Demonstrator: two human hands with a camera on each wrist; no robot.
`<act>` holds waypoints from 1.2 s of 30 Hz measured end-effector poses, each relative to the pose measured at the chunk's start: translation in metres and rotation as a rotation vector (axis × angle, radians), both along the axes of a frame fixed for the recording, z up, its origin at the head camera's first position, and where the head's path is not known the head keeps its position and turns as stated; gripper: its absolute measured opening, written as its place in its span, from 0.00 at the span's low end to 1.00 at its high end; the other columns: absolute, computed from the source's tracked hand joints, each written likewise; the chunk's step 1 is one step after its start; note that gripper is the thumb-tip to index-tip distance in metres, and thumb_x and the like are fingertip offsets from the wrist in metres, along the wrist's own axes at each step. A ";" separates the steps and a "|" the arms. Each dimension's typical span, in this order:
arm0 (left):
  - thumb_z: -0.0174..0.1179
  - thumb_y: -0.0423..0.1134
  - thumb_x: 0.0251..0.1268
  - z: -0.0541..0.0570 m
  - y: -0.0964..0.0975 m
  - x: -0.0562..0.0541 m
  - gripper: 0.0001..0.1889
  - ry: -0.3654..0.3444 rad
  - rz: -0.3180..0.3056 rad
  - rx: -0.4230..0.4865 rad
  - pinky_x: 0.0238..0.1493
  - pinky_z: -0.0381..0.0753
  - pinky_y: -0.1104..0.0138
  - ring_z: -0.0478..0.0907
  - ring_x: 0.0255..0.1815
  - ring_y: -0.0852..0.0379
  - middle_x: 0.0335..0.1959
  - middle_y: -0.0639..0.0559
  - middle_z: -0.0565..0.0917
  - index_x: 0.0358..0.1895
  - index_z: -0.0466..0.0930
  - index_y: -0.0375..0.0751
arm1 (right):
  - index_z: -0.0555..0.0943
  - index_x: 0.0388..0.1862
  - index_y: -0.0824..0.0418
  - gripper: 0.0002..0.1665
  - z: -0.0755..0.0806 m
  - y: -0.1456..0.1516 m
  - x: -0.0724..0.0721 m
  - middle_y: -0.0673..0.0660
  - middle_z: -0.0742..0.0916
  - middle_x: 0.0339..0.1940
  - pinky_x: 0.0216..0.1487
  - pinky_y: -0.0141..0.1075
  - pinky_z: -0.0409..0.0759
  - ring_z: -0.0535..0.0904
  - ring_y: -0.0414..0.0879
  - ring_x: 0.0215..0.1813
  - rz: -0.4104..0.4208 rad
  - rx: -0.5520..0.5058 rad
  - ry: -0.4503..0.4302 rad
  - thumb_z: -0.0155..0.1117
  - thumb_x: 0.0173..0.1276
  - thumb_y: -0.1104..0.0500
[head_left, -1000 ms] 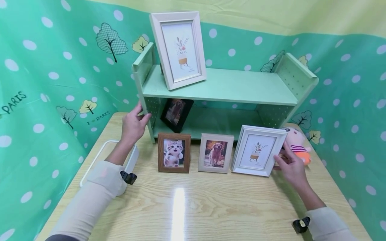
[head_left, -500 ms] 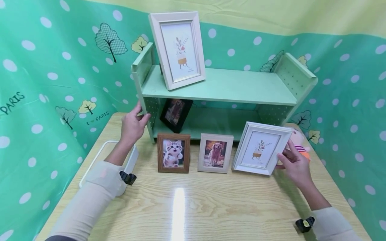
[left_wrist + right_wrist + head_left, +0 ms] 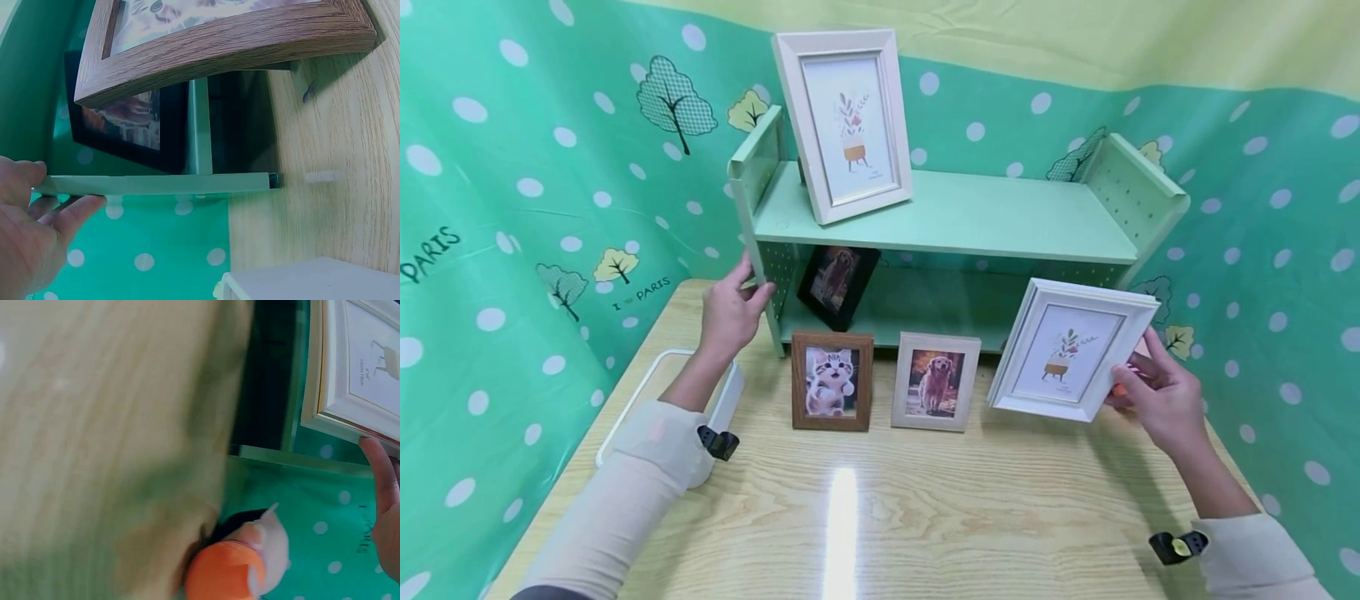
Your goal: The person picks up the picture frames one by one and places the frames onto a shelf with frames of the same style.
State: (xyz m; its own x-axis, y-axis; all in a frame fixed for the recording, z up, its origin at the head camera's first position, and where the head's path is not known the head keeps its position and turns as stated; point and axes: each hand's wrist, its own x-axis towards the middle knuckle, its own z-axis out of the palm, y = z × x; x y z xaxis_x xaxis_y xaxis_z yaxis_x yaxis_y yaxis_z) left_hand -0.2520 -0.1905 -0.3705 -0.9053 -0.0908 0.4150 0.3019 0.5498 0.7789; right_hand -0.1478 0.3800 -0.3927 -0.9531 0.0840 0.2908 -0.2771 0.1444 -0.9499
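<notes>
A white picture frame with a potted-plant print tilts in my right hand, which grips its right edge with the thumb in front. In the right wrist view a finger lies along that white frame's edge. My left hand pinches the left side panel of the green shelf; the left wrist view shows thumb and fingers on either side of the panel. On the table stand a brown frame with a kitten picture and a beige frame with a dog picture.
Another white frame leans on the upper shelf at left, and a black frame tilts on the lower one. A white-rimmed bin sits by my left forearm. An orange-bottomed plush toy lies beyond the shelf's right side.
My right hand has lifted the white frame up and to the right, from beside the beige frame. My left hand has stayed on the shelf's side.
</notes>
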 end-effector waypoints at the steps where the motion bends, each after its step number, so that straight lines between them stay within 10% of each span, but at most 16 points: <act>1: 0.61 0.32 0.73 0.000 0.000 0.000 0.35 -0.003 -0.001 0.003 0.53 0.87 0.52 0.82 0.58 0.31 0.68 0.33 0.76 0.79 0.60 0.57 | 0.60 0.82 0.48 0.46 0.003 0.000 0.000 0.36 0.89 0.51 0.27 0.34 0.90 0.90 0.32 0.42 -0.003 -0.014 0.019 0.62 0.70 0.74; 14: 0.61 0.33 0.73 0.000 -0.001 -0.002 0.35 -0.006 -0.001 0.005 0.52 0.88 0.52 0.83 0.58 0.33 0.68 0.34 0.77 0.79 0.61 0.58 | 0.60 0.81 0.55 0.46 0.051 -0.010 0.004 0.45 0.91 0.52 0.27 0.33 0.89 0.91 0.39 0.39 0.042 -0.148 0.154 0.57 0.68 0.81; 36: 0.61 0.32 0.73 -0.002 -0.001 -0.003 0.36 0.001 -0.011 0.007 0.52 0.88 0.53 0.83 0.58 0.33 0.70 0.37 0.76 0.79 0.60 0.59 | 0.65 0.80 0.44 0.44 0.137 -0.028 0.005 0.51 0.84 0.67 0.22 0.36 0.88 0.89 0.34 0.50 -0.040 -0.036 0.171 0.62 0.70 0.74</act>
